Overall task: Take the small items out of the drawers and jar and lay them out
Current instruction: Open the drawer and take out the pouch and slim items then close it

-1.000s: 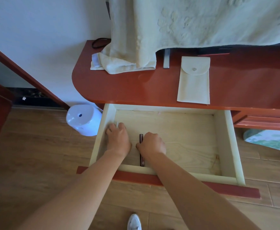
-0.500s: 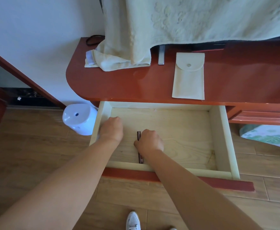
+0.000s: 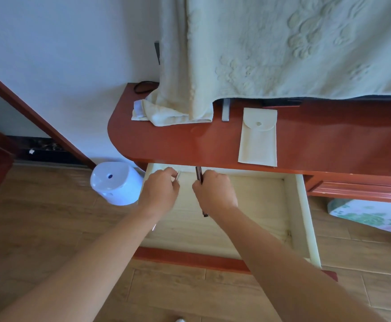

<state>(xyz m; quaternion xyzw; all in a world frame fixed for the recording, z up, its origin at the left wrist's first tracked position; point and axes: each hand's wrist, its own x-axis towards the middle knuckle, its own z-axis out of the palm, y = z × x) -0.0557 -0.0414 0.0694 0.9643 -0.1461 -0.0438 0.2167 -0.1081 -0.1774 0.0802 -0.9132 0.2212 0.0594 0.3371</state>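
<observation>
A pale wooden drawer [image 3: 299, 219] stands pulled out below the red-brown desk top [image 3: 171, 145]. My right hand [image 3: 214, 194] grips a thin dark brown stick [image 3: 199, 175], which pokes out above and below the fist, raised over the drawer floor. My left hand [image 3: 161, 190] holds a small pale item [image 3: 177, 175] between curled fingers near the drawer's back left corner; most of that item is hidden. A cream fabric pouch [image 3: 258, 140] with a snap flap lies flat on the desk top.
A cream towel [image 3: 282, 47] hangs over something at the back and bunches on the desk's left. A white-blue round appliance [image 3: 116, 185] stands on the wood floor left of the drawer. A floral cloth [image 3: 371, 217] lies at right, under a shut drawer front [image 3: 361, 189].
Both hands have lifted off the drawer floor and moved toward the back of the drawer. The dark stick, which lay on the floor, is now raised in my right hand.
</observation>
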